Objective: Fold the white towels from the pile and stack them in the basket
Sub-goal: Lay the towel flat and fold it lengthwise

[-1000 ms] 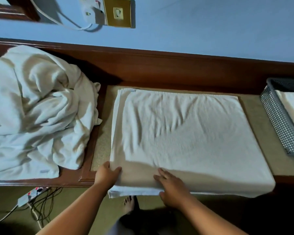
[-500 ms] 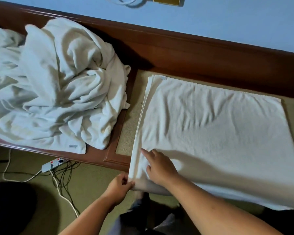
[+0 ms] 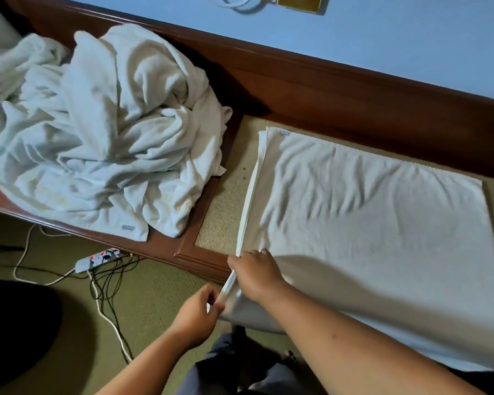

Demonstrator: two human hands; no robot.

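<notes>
Pinches the folded towel at its near corner with left hand. Curls right hand fingers over its left edge.

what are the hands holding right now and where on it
The folded towel. The left hand pinches its near left corner; the right hand seems to grip the left edge just beyond that corner.

Towel: white terry cloth, matt, nubbly. Pile: same cloth, rumpled. Table: glossy reddish wood frame, speckled matt inlay. Power strip: white plastic.
</notes>
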